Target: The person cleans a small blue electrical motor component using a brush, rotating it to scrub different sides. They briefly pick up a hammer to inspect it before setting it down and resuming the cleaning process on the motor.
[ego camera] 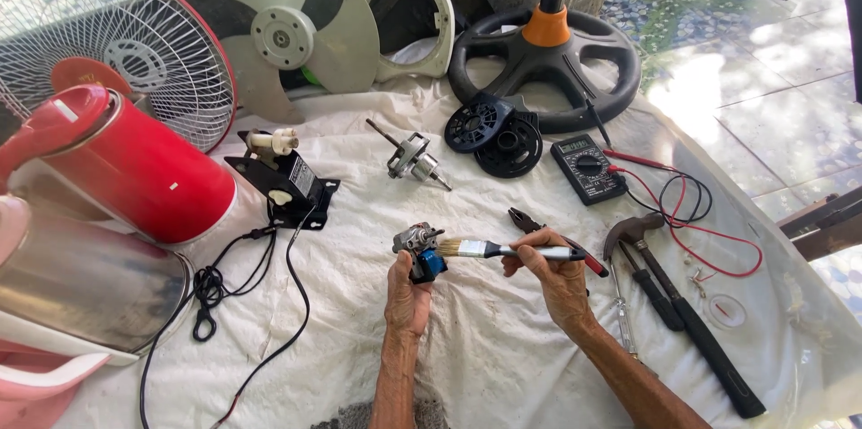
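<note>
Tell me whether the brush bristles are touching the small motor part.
Touching. The head view shows the brush bristles meeting the small motor part, held by the left hand.

Red kettle (135, 173), white cloth (503, 339), black hammer (682, 312), orange-collared black fan base (545, 52).

Bright daylight from upper right; sun patches blow out the tiled floor (763, 79); white cloth (503, 339) evenly lit, shadows soft; steel kettle body (81, 285) shows glare; wide-angle bowing at edges (fan guard (108, 34) curves); centre sharp, left corner slightly soft.
</note>
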